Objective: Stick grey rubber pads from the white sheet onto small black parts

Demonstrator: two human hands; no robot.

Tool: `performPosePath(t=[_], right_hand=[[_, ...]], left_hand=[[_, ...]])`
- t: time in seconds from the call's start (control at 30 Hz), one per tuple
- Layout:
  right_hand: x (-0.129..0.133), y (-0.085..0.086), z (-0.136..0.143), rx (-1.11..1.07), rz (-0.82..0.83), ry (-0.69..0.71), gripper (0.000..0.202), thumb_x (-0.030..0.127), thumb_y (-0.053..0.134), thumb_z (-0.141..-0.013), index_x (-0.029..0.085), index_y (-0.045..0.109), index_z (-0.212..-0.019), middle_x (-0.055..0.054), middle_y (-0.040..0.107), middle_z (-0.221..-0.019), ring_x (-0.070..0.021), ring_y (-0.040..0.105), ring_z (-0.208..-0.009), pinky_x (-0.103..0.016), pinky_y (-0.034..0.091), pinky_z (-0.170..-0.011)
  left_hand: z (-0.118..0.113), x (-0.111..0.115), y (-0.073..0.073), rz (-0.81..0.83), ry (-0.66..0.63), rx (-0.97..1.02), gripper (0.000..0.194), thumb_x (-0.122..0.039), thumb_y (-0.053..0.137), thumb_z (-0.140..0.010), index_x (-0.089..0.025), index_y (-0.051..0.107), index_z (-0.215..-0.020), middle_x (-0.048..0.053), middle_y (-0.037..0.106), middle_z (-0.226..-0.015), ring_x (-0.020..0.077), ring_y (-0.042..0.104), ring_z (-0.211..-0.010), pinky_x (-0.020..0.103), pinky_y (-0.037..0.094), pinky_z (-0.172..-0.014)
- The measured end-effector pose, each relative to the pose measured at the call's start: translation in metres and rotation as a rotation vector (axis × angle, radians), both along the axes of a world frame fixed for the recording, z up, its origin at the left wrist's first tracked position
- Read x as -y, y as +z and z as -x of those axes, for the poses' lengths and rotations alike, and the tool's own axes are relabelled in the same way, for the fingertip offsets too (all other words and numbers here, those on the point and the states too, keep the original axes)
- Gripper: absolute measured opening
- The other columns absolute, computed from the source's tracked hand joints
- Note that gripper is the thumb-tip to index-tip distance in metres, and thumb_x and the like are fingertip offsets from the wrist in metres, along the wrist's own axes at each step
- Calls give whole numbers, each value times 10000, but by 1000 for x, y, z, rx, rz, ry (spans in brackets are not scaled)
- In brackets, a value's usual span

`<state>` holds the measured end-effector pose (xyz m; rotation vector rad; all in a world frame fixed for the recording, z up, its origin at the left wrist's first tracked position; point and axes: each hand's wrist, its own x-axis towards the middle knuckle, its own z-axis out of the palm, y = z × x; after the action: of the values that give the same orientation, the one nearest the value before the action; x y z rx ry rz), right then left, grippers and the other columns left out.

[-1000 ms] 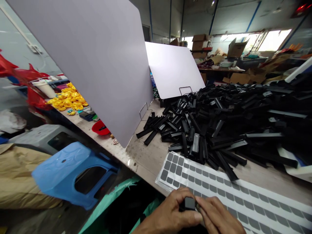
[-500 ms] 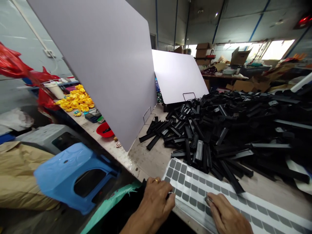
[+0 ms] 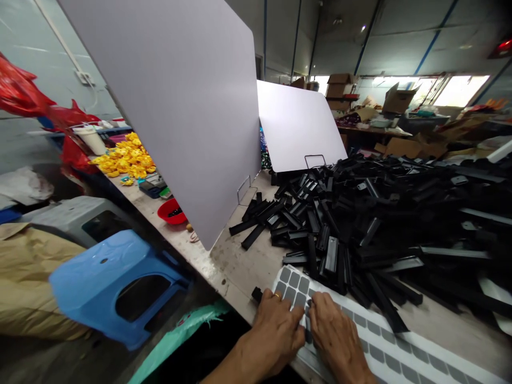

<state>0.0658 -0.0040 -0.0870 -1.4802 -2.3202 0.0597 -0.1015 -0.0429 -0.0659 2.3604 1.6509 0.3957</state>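
My left hand [image 3: 278, 328], with a ring on one finger, rests over the near left end of a white sheet [image 3: 316, 288] printed with rows of grey rounded patches. Its fingers are curled, and the end of a black plastic piece [image 3: 256, 293] sticks out past them at the left; the rest of it is hidden. My right hand [image 3: 334, 333] is right beside it, fingers closed over the sheet. Whatever lies between the right fingertips is too covered to make out. Beyond the sheet spreads a large heap of black channel-shaped pieces [image 3: 331, 255].
Two white boards [image 3: 180, 106] on wire stands rise behind. A red bowl [image 3: 171, 212], yellow parts [image 3: 127, 157] and a blue stool [image 3: 108, 277] are to the left. One black piece [image 3: 386, 304] overlaps the sheet's far edge. The table edge [image 3: 224, 282] runs near my left hand.
My right hand has moved left along the sheet, up to my left hand. The left hand has shifted slightly right, and the black piece's end shows more. The view has turned a little.
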Motion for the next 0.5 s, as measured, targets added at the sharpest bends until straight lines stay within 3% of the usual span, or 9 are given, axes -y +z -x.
performPosePath(t=[0.33, 0.5], right_hand=[[-11, -2, 2, -129, 116, 19, 171, 156, 426, -952, 245, 515, -836, -18, 629, -761, -186, 619, -656, -283, 398, -579], [-19, 8, 2, -269, 203, 39, 179, 198, 459, -933, 235, 536, -776, -12, 637, -736, -164, 605, -626, -258, 407, -567]], left_hand=[[-4, -4, 22, 123, 5, -9, 150, -268, 515, -938, -219, 611, -1042, 57, 636, -986, 254, 556, -985, 489, 358, -1002], [-7, -6, 16, 83, -4, 5, 190, -258, 521, -922, -215, 606, -1086, 73, 636, -1000, 274, 557, -995, 514, 361, -998]])
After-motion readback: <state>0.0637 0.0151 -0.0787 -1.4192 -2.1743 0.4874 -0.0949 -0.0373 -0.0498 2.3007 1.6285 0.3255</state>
